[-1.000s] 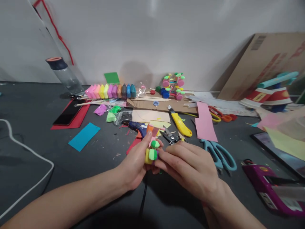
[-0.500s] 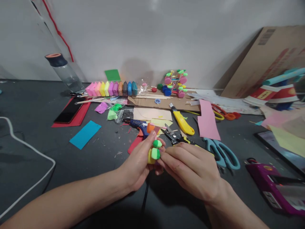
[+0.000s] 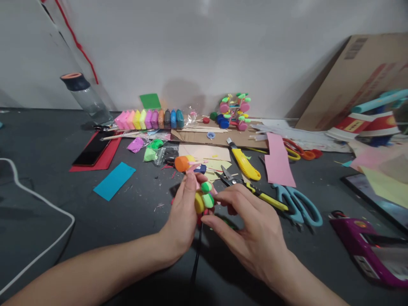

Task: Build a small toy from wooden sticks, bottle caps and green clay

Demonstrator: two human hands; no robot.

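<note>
My left hand (image 3: 182, 214) is closed around a small clay-and-stick model (image 3: 204, 199) with yellow and green clay lumps and an orange piece (image 3: 182, 163) at its far end. My right hand (image 3: 251, 229) sits just right of the model, fingers loosely spread, index and thumb reaching toward the green lumps; whether they touch is unclear. Both hands hover over the dark table, near its middle.
Behind the hands lie small pliers (image 3: 230, 179), a yellow utility knife (image 3: 244, 163), teal scissors (image 3: 298, 206), pink paper (image 3: 278, 165) and a blue paper strip (image 3: 114, 180). Clay packs (image 3: 148, 119), a finished clay model (image 3: 234, 111), a bottle (image 3: 84, 98), phone (image 3: 92, 149), cardboard box (image 3: 360, 80) and purple device (image 3: 369, 250) surround them.
My left hand has turned the model so the orange end swung up and left. My right hand drew back slightly and its fingers opened from the model.
</note>
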